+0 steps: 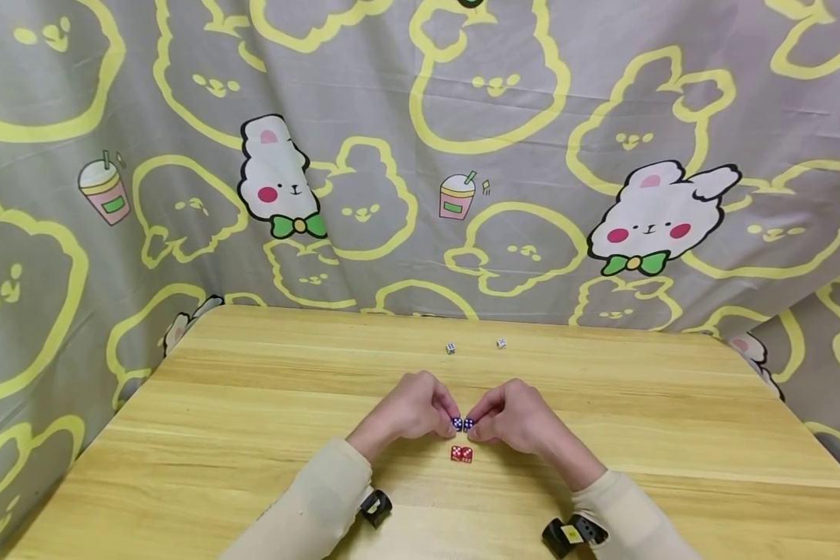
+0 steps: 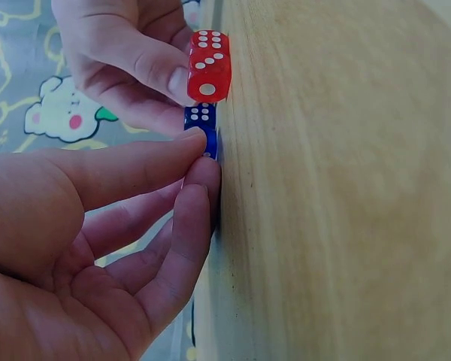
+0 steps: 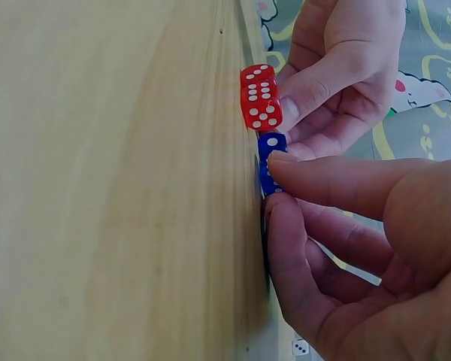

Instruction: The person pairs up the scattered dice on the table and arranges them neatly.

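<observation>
My left hand [image 1: 413,406] pinches a blue die [image 1: 457,424] between thumb and fingertips, low at the tabletop. Facing it, my right hand [image 1: 521,418] pinches a second blue die [image 1: 468,425] the same way. The two blue dice stand side by side; whether they touch is hard to tell. Fingers partly cover both of them, as the left wrist view of the blue die [image 2: 210,143] shows. Just nearer to me, two red dice [image 1: 461,453] with white pips sit against each other on the table. Neither hand holds the red pair.
Two white dice, one at left [image 1: 450,348] and one at right [image 1: 501,343], lie apart beyond my hands on the wooden table [image 1: 252,373]. A grey curtain [image 1: 385,93] with yellow cartoon outlines hangs behind the table's far edge and along its sides.
</observation>
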Available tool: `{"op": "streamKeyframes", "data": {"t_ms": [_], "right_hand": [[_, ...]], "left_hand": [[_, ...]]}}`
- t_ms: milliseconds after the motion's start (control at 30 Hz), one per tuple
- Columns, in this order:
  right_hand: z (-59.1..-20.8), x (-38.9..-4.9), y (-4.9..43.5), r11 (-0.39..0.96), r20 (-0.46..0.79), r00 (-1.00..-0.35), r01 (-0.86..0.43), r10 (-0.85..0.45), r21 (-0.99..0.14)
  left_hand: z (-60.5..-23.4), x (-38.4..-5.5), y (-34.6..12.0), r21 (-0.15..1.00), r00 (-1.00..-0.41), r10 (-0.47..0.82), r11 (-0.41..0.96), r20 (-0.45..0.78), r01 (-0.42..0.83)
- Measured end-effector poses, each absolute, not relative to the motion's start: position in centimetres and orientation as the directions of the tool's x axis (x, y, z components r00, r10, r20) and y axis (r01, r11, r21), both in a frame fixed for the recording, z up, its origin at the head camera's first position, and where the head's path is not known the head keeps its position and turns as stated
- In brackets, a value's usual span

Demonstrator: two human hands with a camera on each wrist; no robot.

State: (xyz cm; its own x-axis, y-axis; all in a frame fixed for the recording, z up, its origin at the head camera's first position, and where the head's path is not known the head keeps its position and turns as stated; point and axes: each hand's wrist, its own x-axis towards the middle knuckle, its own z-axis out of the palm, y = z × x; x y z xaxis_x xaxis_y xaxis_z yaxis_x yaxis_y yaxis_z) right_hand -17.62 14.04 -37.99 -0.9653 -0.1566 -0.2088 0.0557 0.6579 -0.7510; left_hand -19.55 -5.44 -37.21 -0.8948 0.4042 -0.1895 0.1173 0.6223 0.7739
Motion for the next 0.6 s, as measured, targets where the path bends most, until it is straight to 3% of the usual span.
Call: {"op": "streamKeyframes", "data": {"t_ms": [600], "right_hand": [[-38.04,-17.62,13.96,0.652,-0.224,-0.962,0.071,-0.155,-0.755]], "left_hand": [[-37.36,-19.87,-5.35,0.762,-0.889,0.409,0.638,-0.208,0.115]]}}
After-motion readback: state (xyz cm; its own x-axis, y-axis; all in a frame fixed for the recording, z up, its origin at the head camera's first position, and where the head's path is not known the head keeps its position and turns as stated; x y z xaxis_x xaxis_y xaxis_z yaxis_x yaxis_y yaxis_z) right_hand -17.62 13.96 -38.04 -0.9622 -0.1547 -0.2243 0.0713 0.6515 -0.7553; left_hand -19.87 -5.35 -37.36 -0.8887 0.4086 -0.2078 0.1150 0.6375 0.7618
